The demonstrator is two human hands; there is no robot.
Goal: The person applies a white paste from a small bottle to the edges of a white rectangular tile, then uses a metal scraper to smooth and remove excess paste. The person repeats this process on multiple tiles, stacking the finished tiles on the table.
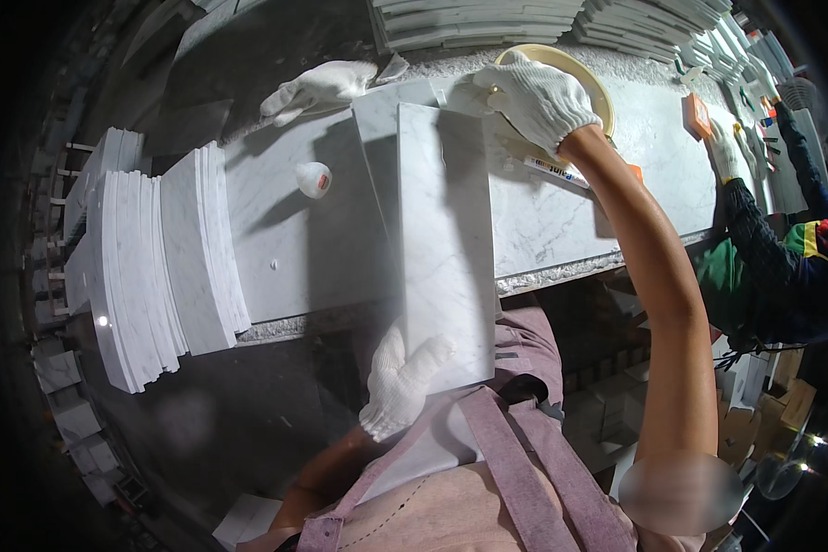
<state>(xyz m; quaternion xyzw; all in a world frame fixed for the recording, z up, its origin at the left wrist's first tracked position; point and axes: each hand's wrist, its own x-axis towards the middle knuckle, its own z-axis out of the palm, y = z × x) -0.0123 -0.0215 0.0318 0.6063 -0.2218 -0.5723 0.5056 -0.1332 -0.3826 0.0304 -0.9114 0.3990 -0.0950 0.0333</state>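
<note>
A long white-grey marble tile point(446, 221) stretches from my lap out over the table, its far end resting near another tile point(382, 129). My left hand point(400, 377), in a white knit glove, grips the tile's near end, with the thumb on top and the other fingers partly hidden beneath. My right hand point(545, 99), gloved too, is reached out at the yellow round basin point(598, 83) and covers its near left side. Its fingers are curled in; what they hold, if anything, I cannot make out. Close to the right wrist lies a white marker-like tube point(554, 171).
Upright stacks of marble tiles point(138, 276) stand at the left, and flat stacks point(478, 23) at the back. On the stone table point(294, 267) are a spare white glove point(327, 87), a small white container point(315, 179) and an orange block point(696, 117). Another person's gloved hand point(725, 152) works at right.
</note>
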